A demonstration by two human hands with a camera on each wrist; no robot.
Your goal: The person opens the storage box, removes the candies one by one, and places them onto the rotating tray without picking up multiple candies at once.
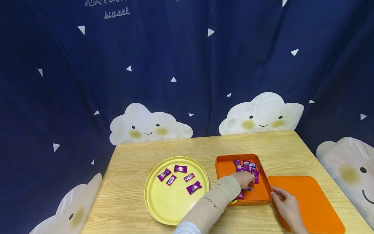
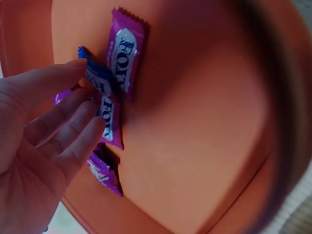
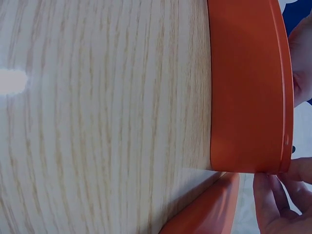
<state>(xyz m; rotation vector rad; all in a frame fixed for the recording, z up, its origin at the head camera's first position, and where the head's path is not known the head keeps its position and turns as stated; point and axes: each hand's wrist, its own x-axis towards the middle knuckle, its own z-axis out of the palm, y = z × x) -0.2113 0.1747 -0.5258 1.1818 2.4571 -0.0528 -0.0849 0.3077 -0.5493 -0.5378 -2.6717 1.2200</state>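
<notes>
My left hand (image 1: 243, 179) reaches down into a shallow orange box (image 1: 266, 187). In the left wrist view, the thumb and index finger of that hand pinch a small blue-wrapped candy (image 2: 99, 78). Purple-wrapped candies (image 2: 127, 53) lie against and below it on the box floor, some partly hidden by the fingers. At the box's near right corner, my right hand (image 1: 287, 206) grips the wall, thumb at the rim and fingers outside, as the right wrist view shows.
Left of the box stands a round yellow tray (image 1: 172, 208) with several purple and red-and-white wrapped candies. An orange lid (image 1: 312, 201) lies right of the box, partly under my right hand. Behind the wooden table (image 1: 128, 182) hangs a dark blue curtain (image 1: 163, 48).
</notes>
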